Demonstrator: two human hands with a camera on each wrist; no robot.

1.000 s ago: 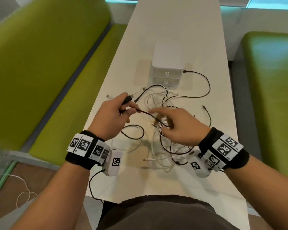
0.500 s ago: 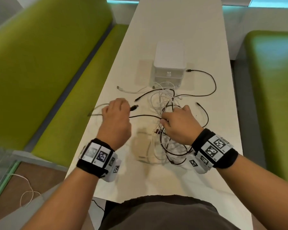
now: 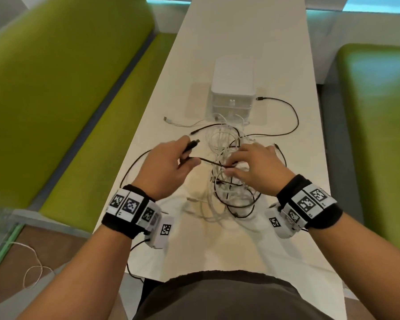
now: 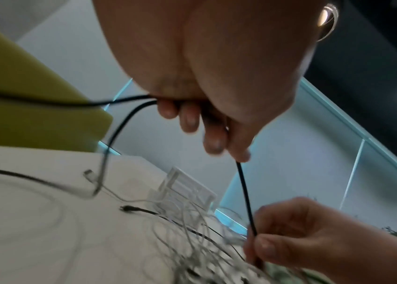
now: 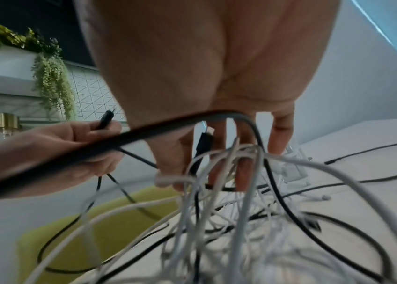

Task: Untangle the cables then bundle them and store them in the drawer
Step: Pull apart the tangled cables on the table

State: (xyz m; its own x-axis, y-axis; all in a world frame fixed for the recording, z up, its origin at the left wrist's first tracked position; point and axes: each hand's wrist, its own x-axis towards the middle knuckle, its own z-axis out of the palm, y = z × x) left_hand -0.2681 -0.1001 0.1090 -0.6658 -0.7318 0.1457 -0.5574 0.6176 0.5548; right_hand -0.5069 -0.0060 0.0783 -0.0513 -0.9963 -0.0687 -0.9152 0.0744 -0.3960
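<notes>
A tangle of white and black cables (image 3: pixel 229 188) lies on the white table (image 3: pixel 240 31) in front of a small white drawer unit (image 3: pixel 233 88), whose drawers look closed. My left hand (image 3: pixel 187 155) grips a black cable (image 3: pixel 208 161) near its plug (image 3: pixel 192 144), its fingers (image 4: pixel 187 119) curled round the cord. My right hand (image 3: pixel 231 167) pinches the same black cable (image 4: pixel 246 196) where it enters the tangle, with the thumb (image 4: pixel 272 247) pressed on it. The short stretch between the hands is nearly straight. In the right wrist view white cables (image 5: pixel 217 173) drape over the right fingers (image 5: pixel 277 138).
Green bench seats (image 3: pixel 56 88) flank the narrow table on both sides. A black cable end (image 3: pixel 261 98) loops right of the drawer unit, and a white plug (image 3: pixel 168 119) lies at the left. A black loop (image 3: pixel 129 167) hangs past the table's left edge.
My right hand went from reaching with spread fingers to pinching the black cable in the tangle. The left hand kept its hold on the plug end, and the cord between the hands drew straighter.
</notes>
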